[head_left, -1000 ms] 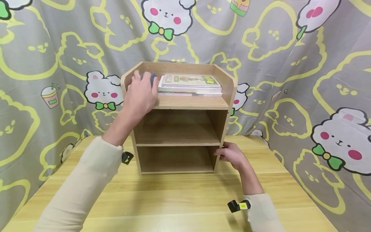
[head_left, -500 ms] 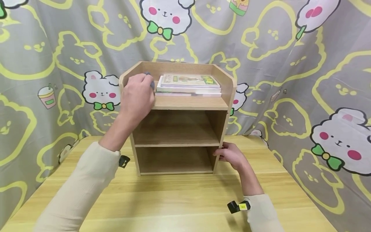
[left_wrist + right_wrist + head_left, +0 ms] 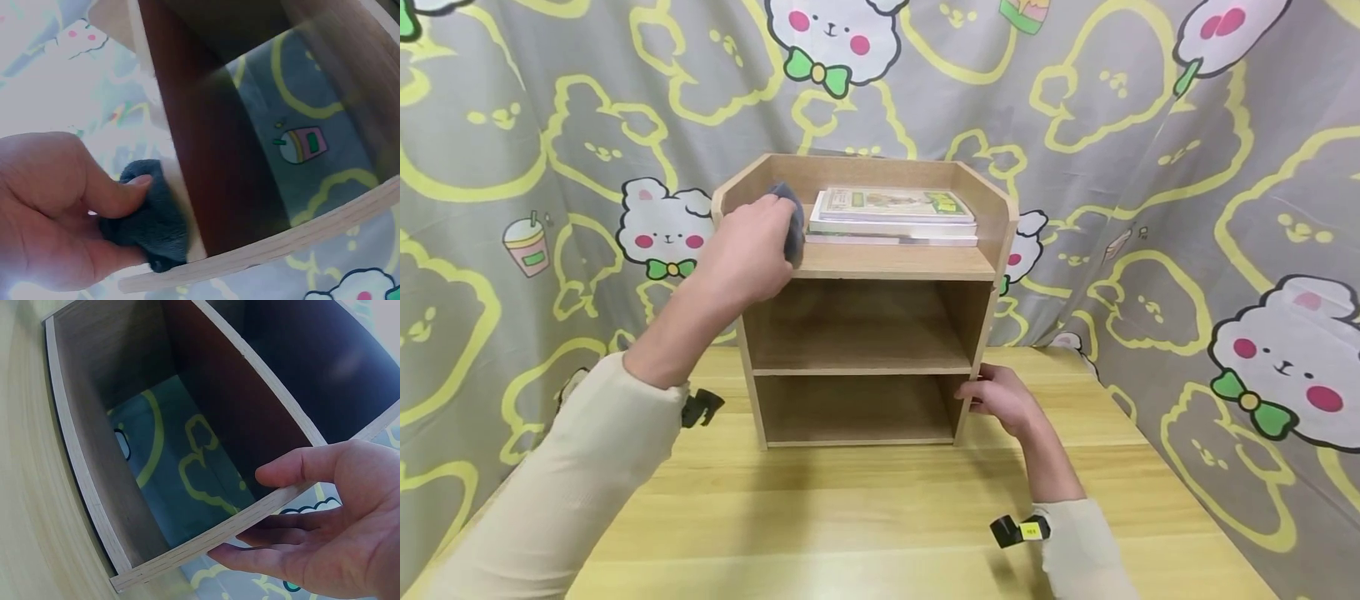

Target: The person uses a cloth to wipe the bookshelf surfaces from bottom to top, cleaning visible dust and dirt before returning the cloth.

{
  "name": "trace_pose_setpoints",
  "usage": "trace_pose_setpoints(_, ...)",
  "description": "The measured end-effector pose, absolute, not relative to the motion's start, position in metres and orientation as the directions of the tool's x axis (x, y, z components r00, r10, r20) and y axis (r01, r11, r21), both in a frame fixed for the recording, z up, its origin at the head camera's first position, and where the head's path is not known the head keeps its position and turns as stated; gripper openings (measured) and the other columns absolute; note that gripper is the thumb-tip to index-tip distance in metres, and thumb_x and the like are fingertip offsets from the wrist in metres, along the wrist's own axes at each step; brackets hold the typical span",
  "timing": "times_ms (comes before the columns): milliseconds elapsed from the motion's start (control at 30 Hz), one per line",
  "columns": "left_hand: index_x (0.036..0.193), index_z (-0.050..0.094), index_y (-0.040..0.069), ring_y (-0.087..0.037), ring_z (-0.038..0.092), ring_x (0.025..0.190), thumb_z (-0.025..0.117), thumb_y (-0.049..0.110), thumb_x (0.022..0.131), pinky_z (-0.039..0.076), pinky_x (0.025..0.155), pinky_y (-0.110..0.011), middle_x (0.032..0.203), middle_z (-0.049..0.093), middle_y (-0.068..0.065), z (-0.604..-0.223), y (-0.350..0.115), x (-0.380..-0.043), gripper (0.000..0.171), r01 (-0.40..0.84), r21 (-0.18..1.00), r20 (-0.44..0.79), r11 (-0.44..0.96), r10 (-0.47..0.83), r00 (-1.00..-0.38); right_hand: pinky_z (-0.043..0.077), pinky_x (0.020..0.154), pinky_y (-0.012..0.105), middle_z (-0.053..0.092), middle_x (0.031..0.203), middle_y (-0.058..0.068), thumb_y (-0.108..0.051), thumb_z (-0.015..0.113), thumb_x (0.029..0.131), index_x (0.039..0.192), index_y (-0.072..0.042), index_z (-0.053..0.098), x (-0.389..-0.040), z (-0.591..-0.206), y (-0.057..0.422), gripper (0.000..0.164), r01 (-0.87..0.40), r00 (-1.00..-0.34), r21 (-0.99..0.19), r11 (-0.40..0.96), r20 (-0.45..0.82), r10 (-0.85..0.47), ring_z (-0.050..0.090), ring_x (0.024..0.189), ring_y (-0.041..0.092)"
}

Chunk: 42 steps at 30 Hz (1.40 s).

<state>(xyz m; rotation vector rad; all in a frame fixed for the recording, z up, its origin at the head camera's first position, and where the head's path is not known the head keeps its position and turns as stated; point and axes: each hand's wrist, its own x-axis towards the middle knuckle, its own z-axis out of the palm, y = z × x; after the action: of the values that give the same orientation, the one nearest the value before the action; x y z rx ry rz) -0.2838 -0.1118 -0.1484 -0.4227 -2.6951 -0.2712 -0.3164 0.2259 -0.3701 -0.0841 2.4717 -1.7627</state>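
Observation:
A small wooden shelf unit [image 3: 865, 372] with three levels stands on the table. My left hand [image 3: 748, 250] grips a dark blue-grey cloth [image 3: 792, 225] at the left end of the top level. In the left wrist view, the thumb and fingers pinch the cloth [image 3: 150, 219] against the top board's front edge, at the corner with the side panel. Lower down on the right, my right hand [image 3: 1000, 400] holds the side panel's front edge. The right wrist view has its thumb inside the panel and its fingers [image 3: 269, 556] outside.
A stack of books [image 3: 891, 218] lies on the top level, right of the cloth. The light wooden table [image 3: 880, 517] spreads in front and to both sides. A grey patterned curtain [image 3: 1150, 208] hangs behind and at the sides.
My left hand has drawn the cloth forward from deeper on the top level to its front edge, so more of the cloth shows. The right hand keeps its place.

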Motion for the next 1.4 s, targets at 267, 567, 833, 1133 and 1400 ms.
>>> trace_pose_setpoints(267,0.108,0.054,-0.002,-0.040,0.057,0.091,0.063,0.001,0.081,0.049,0.076,-0.048,0.095,0.060,-0.022,-0.153,-0.109,-0.319,0.029,0.294,0.221,0.480,0.930,0.159,-0.863,0.054,0.097,0.044,0.064,0.118,0.018,-0.008,0.063,0.088,0.141,0.011,0.048,-0.317,-0.370,0.228,0.058,0.028,-0.992,-0.945,0.325,-0.067,-0.108,0.064,0.104,0.021)
trace_pose_setpoints(567,0.111,0.061,0.001,-0.039,0.059,0.098,0.047,0.003,0.094,0.052,0.080,-0.051,0.106,0.065,-0.024,-0.154,-0.104,-0.370,0.022,0.193,0.240,0.509,0.951,0.046,-0.859,0.054,0.097,0.043,0.064,0.118,0.016,-0.009,0.064,0.087,0.141,0.010,0.048,-0.317,-0.369,0.225,0.059,0.026,-0.991,-0.948,0.317,-0.066,-0.115,0.064,0.102,0.019)
trace_pose_setpoints(833,0.138,0.049,-0.002,-0.043,0.058,0.120,0.054,-0.001,0.088,0.050,0.098,-0.053,0.132,0.059,-0.030,-0.159,-0.106,-0.400,0.050,0.173,0.332,0.465,0.927,-0.001,-0.885,0.055,0.096,0.041,0.063,0.122,0.020,-0.006,0.063,0.087,0.141,0.012,0.047,-0.319,-0.372,0.226,0.059,0.026,-0.991,-0.952,0.304,-0.065,-0.118,0.064,0.103,0.019)
trace_pose_setpoints(1133,0.144,0.051,0.003,-0.041,0.056,0.128,0.048,0.005,0.096,0.048,0.105,-0.052,0.141,0.055,-0.028,-0.155,-0.089,-0.411,0.048,0.086,0.413,0.402,0.907,-0.097,-0.911,0.056,0.096,0.040,0.064,0.118,0.019,-0.008,0.063,0.088,0.142,0.013,0.045,-0.314,-0.370,0.240,0.060,0.010,-0.991,-0.943,0.332,-0.053,-0.120,0.065,0.102,0.019)
trace_pose_setpoints(1400,0.135,0.058,-0.001,-0.043,0.061,0.119,0.047,0.011,0.095,0.054,0.095,-0.053,0.133,0.061,-0.028,-0.148,-0.093,-0.410,0.043,-0.004,0.285,0.428,0.958,-0.131,-0.894,0.055,0.095,0.039,0.065,0.118,0.019,-0.007,0.063,0.088,0.140,0.013,0.047,-0.318,-0.372,0.232,0.058,0.009,-0.987,-0.956,0.292,-0.056,-0.153,0.065,0.101,0.018)
